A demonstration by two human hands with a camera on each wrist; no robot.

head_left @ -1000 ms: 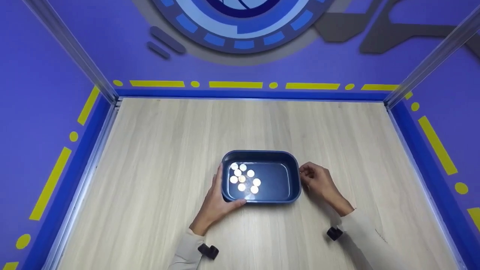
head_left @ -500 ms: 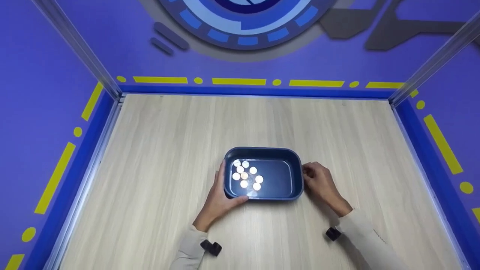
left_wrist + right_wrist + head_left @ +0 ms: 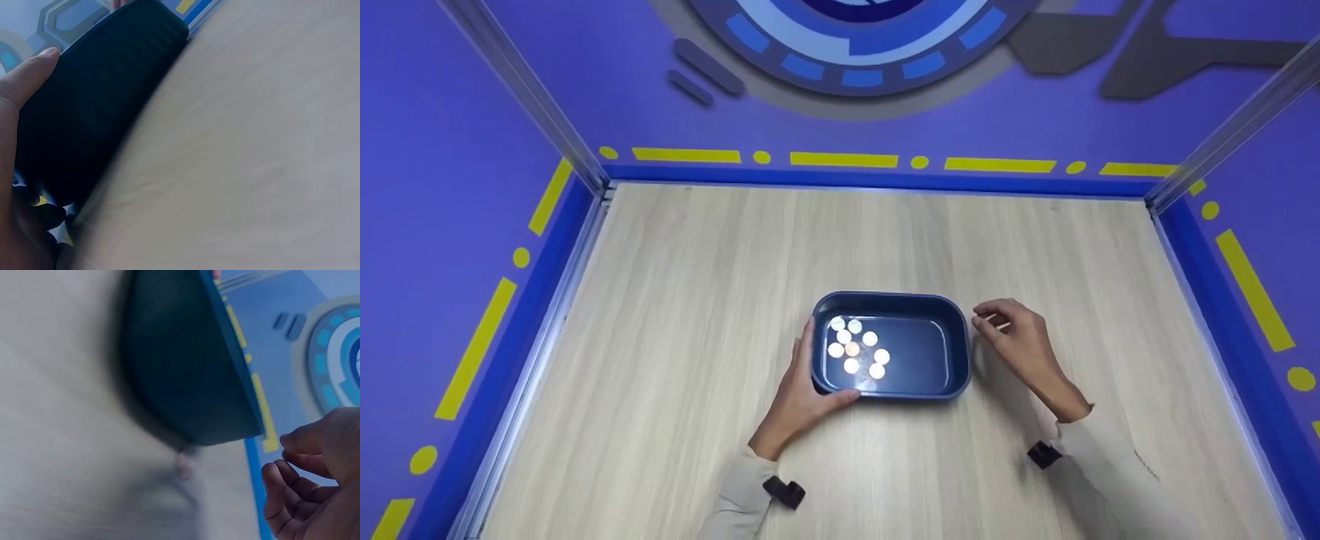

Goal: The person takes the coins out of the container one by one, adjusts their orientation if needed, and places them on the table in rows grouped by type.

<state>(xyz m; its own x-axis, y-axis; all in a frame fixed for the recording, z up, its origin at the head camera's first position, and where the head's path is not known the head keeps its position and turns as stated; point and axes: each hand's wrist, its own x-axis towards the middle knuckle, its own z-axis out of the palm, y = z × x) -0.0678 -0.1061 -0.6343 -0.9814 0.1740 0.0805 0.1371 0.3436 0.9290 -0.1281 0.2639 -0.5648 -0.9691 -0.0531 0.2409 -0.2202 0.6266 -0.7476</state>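
Note:
A dark blue rectangular tub (image 3: 922, 352) with rounded corners stands on the wooden table, its top uncovered. Several pale round discs that look like coins (image 3: 852, 349) lie on its floor, bunched toward the left. My left hand (image 3: 802, 394) grips the tub's left end, thumb (image 3: 39, 64) on the near side and fingers along the left wall. Just off the tub's right end, my right hand (image 3: 1024, 345) hovers with its fingers (image 3: 275, 503) loosely curled and a small gap at the thumb. I see nothing between them.
A small pinkish blur (image 3: 183, 465) shows by the tub's corner in the right wrist view; I cannot tell what it is. Patterned blue-purple panels (image 3: 877, 135) in metal framing border the table (image 3: 697, 300) at the back and both sides.
My right hand has lifted and moved slightly right and away from the tub's right side, its thumb and fingers spreading a little. The left hand keeps its grip. The view has shifted slightly.

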